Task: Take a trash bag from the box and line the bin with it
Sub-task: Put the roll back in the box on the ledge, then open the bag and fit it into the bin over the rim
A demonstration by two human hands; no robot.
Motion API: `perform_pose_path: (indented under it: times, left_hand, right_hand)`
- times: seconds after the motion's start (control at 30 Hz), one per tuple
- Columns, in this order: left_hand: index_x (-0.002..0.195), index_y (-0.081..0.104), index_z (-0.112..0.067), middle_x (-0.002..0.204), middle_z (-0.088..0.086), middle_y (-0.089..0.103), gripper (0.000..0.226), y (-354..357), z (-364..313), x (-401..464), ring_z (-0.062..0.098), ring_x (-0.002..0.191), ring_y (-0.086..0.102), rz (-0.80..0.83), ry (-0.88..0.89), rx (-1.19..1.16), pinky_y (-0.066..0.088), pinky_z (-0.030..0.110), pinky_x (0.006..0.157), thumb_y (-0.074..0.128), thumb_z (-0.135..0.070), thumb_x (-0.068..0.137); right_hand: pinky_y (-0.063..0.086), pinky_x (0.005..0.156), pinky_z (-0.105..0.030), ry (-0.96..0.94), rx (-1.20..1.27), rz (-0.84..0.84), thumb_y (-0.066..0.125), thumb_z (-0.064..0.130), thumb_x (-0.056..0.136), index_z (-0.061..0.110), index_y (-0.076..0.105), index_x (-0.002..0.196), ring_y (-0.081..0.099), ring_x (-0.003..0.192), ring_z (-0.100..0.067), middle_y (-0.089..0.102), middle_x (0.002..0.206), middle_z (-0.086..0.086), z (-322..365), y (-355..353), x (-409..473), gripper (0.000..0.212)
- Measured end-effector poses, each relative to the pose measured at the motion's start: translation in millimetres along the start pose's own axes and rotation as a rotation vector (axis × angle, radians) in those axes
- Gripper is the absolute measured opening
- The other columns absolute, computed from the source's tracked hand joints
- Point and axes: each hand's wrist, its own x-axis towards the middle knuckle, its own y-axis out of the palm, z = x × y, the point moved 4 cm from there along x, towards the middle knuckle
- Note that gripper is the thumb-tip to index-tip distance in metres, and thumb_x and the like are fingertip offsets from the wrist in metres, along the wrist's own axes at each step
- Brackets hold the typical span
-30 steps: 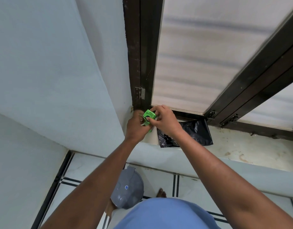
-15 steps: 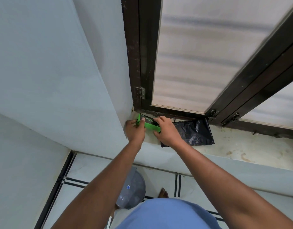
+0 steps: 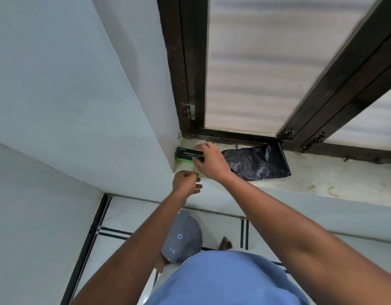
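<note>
A green and black trash bag box [image 3: 185, 154] lies flat on the window sill [image 3: 322, 179], pushed into the corner against the wall. My right hand [image 3: 210, 160] rests on its right end, fingers around it. My left hand [image 3: 186, 182] hangs below the sill's edge with fingers curled and nothing in it. A folded black trash bag [image 3: 257, 162] lies on the sill just right of my right hand. The grey bin [image 3: 183, 237] with its lid on stands on the floor below, partly hidden by my left arm.
A dark wooden window frame [image 3: 183, 73] with frosted panes rises behind the sill. A white wall [image 3: 80, 95] closes the left side. The tiled floor [image 3: 221, 225] has black lines, and a bare foot [image 3: 226, 244] shows beside the bin.
The box went from being held up in both hands to lying flat in the sill's corner. My left hand let go and dropped below the sill edge.
</note>
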Motion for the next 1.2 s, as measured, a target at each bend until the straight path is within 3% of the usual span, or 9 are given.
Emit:
perform_pose_path:
  times: [0.2,0.37,0.47,0.6,0.67,0.77,0.9,1.07,1.2]
  left_hand:
    - [0.109,0.071,-0.019,0.097,0.003,0.078,0.009,45.9,-6.4,-6.5,0.025,0.085,0.076,0.112,0.389,0.578,0.062,0.040,0.080,0.067,-0.022,0.102]
    - [0.165,0.031,-0.025,0.142,0.010,0.054,0.079,102.9,-5.0,-4.8,0.035,0.110,0.070,0.164,0.730,1.312,0.063,0.050,0.087,0.075,-0.016,0.100]
    - [0.145,0.062,-0.010,0.133,0.012,0.054,0.043,111.2,-10.6,-12.9,0.033,0.112,0.064,0.066,0.922,1.505,0.057,0.046,0.082,0.065,-0.004,0.103]
    - [0.113,0.084,-0.022,0.120,-0.002,0.066,0.015,91.5,-22.3,-32.8,0.019,0.104,0.065,0.228,0.888,1.062,0.055,0.037,0.089,0.079,-0.025,0.099]
    - [0.103,0.082,-0.018,0.102,0.002,0.080,0.005,65.9,-28.4,-48.2,0.018,0.087,0.074,0.381,0.608,0.689,0.061,0.037,0.081,0.078,-0.016,0.101]
    - [0.099,0.083,-0.014,0.089,0.003,0.085,0.005,6.0,-35.4,-65.2,0.013,0.079,0.080,0.288,0.475,0.446,0.063,0.028,0.072,0.085,-0.019,0.097]
    - [0.094,0.083,-0.004,0.077,-0.002,0.079,0.021,-68.1,-14.5,-86.3,0.011,0.067,0.070,0.199,0.282,0.180,0.055,0.017,0.059,0.090,-0.024,0.091]
    - [0.089,0.077,-0.008,0.088,0.011,0.076,0.023,-112.5,14.3,-110.5,0.023,0.079,0.071,0.259,0.172,-0.093,0.063,0.027,0.069,0.086,-0.028,0.095]
    - [0.092,0.076,-0.005,0.088,0.016,0.077,0.024,-155.8,30.0,-130.7,0.027,0.083,0.074,0.295,0.277,-0.091,0.066,0.031,0.078,0.084,-0.026,0.098]
  right_hand:
    - [0.061,0.087,-0.034,0.333,0.417,-0.297,0.068,0.020,0.107,0.019,0.080,0.117,0.074,0.095,-0.014,0.079,0.102,0.004,-53.4,-36.9,-64.1,0.016]
    - [0.062,0.093,-0.030,0.444,0.489,-0.280,0.072,0.020,0.107,0.018,0.079,0.122,0.076,0.104,-0.013,0.081,0.109,0.003,-91.8,-51.8,-112.9,0.017]
    - [0.063,0.101,-0.035,0.445,0.451,-0.213,0.079,0.025,0.102,0.021,0.075,0.130,0.074,0.118,-0.020,0.078,0.121,0.004,-105.3,-59.9,-132.3,0.029]
    - [0.043,0.122,-0.051,0.307,0.014,0.081,0.092,0.056,0.083,0.040,0.050,0.160,0.043,0.150,-0.024,0.052,0.164,0.006,-104.3,-61.7,-147.5,0.089]
    - [0.052,0.113,-0.051,0.272,0.053,0.168,0.091,0.051,0.087,0.038,0.069,0.141,0.060,0.131,-0.021,0.072,0.140,0.007,-96.9,-59.5,-153.7,0.059]
    - [0.066,0.081,-0.041,0.339,0.553,0.236,0.089,0.026,0.097,0.013,0.081,0.109,0.077,0.083,-0.019,0.081,0.093,-0.004,-75.6,-52.8,-160.4,0.019]
    - [0.062,0.073,-0.030,0.447,0.842,0.206,0.084,0.032,0.102,0.013,0.084,0.112,0.077,0.095,-0.014,0.082,0.097,0.002,-33.3,-40.7,-174.9,0.022]
    - [0.057,0.095,-0.035,0.399,0.386,-0.177,0.078,0.075,0.089,0.037,0.074,0.110,0.068,0.114,-0.016,0.071,0.121,0.010,45.9,-21.1,-203.9,0.044]
    - [0.068,0.089,-0.037,0.405,0.802,0.062,0.095,0.072,0.074,0.035,0.076,0.117,0.082,0.096,-0.009,0.080,0.112,0.013,140.1,17.5,-243.0,0.060]
